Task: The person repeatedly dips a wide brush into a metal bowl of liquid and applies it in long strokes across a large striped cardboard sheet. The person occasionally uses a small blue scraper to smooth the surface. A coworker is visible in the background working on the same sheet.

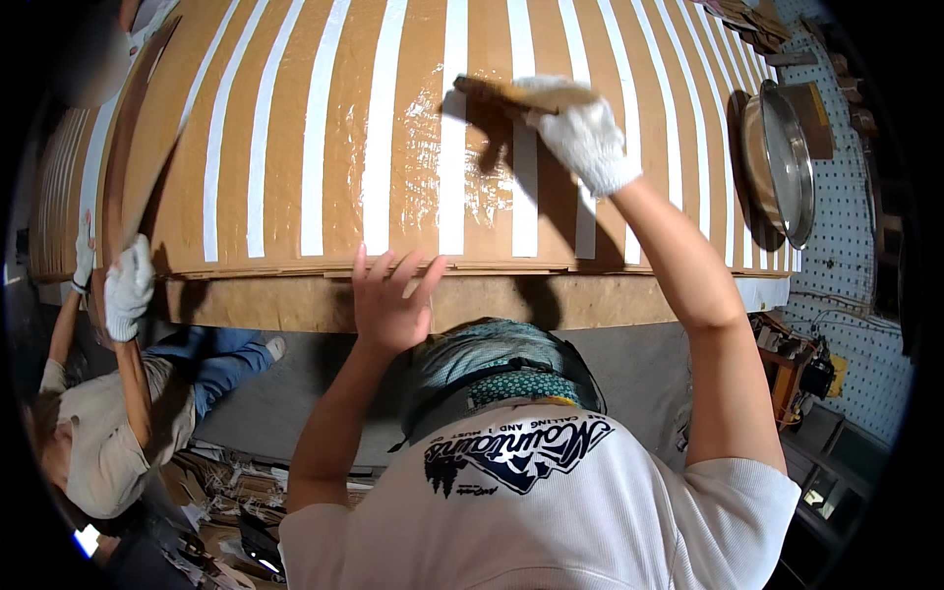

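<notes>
The work appeared partly complete: a wet-looking sheen (418, 147) covered the middle of the striped cardboard surface (285, 177), on both the brown bands and the white strips (379, 128), whereas the bands toward the right side looked matte and were probably left to be coated. Coverage at the far left could not be confirmed. The right hand (585, 138), gloved, grasped a brush-like tool (501, 94) above the surface, its dark end directed left over the edge of the glossy zone; contact between tool and cardboard could not be determined. The left hand (391, 307), bare, gripped nothing visible; its fingers were spread and extended, with the tips at the near edge of the cardboard. The cardboard therefore lay ahead of the left hand and beneath the right. A round metal pan (795, 167) stood at the right end, well apart from both hands. At the left, a co-worker's gloved hand (129, 287) was positioned at a long brown sheet (131, 147).
</notes>
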